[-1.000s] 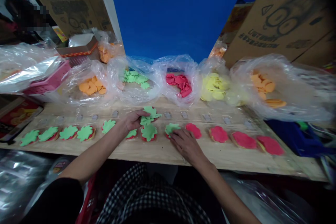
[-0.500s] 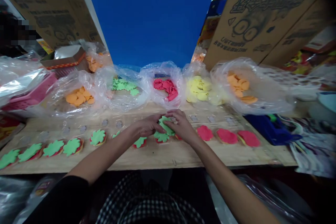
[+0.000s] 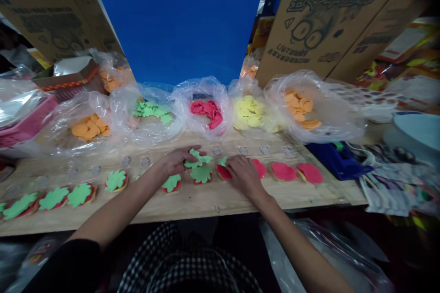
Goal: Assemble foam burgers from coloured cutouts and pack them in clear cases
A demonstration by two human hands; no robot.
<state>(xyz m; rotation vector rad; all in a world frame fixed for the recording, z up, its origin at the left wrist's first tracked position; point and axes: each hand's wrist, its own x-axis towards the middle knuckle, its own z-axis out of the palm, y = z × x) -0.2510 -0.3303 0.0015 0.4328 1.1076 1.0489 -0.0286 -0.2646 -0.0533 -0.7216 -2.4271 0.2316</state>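
Note:
My left hand (image 3: 177, 160) rests at the board's middle, its fingertips on a small bunch of green foam cutouts (image 3: 196, 158). My right hand (image 3: 244, 176) lies over a red foam disc (image 3: 224, 172), with a green cutout's edge showing beneath the fingers. Just below the bunch sits a finished-looking round with a green foam leaf shape on top (image 3: 201, 174). Several similar green-topped rounds (image 3: 115, 181) run leftward along the wooden board (image 3: 192, 203). Rightward lie several red-topped rounds (image 3: 283, 171).
Clear plastic bags hold orange (image 3: 90, 127), green (image 3: 149, 109), red (image 3: 206, 112), yellow (image 3: 249, 112) and orange (image 3: 299, 106) foam pieces behind the board. Small metal clips (image 3: 216, 150) line its back. Cardboard boxes (image 3: 330, 23) flank a blue backdrop (image 3: 172, 23).
My hands have parted from their meeting point above the green cutouts. The left has drawn leftward and the right has dropped onto the red disc. The whole view has shifted leftward.

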